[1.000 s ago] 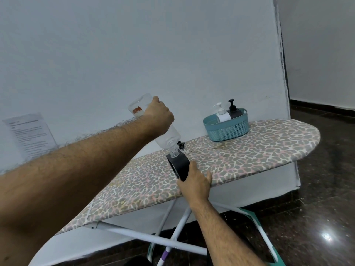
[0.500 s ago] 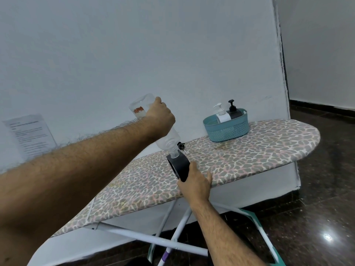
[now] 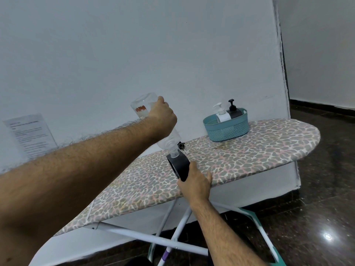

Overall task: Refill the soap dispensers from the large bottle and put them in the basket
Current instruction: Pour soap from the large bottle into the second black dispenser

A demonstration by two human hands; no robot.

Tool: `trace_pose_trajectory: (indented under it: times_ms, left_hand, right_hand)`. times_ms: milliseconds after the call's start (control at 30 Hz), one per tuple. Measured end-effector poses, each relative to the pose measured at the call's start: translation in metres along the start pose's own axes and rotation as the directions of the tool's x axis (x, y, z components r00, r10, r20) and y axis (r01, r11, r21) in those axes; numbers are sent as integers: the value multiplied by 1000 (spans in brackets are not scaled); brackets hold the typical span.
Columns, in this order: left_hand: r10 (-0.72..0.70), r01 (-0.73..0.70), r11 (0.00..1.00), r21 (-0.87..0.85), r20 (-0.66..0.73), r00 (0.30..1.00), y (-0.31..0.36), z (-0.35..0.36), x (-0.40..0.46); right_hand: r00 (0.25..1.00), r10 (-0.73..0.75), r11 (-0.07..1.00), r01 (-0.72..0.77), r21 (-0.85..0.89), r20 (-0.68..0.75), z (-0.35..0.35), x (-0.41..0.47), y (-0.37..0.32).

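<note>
we are holding the large bottle [image 3: 153,120] in the left hand [image 3: 162,118], tilted neck-down, its mouth sitting at the open top of the dispenser [image 3: 179,166]. we are gripping that dispenser from below with the right hand [image 3: 195,184], at the near edge of the ironing board [image 3: 249,150]. a pump head [image 3: 181,145] is lying on the board just behind the dispenser. the basket [image 3: 225,129] is standing on the board, farther back and to the right, with two pump dispensers [image 3: 227,114] sitting upright inside it, side by side. a paper sheet [image 3: 28,134] is hanging on the wall [image 3: 134,54] behind the board, far left.
</note>
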State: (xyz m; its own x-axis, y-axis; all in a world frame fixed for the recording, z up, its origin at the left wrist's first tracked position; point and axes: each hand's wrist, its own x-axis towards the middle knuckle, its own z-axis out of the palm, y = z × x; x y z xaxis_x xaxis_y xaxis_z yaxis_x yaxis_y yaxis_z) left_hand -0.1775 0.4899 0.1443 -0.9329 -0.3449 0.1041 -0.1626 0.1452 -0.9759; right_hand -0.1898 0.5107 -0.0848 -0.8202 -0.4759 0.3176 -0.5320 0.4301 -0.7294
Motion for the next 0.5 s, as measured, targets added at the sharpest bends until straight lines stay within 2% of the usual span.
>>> trace_pose_trajectory:
  times_ms: [500]
  left_hand:
    - [5,-4,999,34,-9,1000,2,0,2]
  right_hand:
    - [1000,6,1000,-6,13,-2,3,1,1]
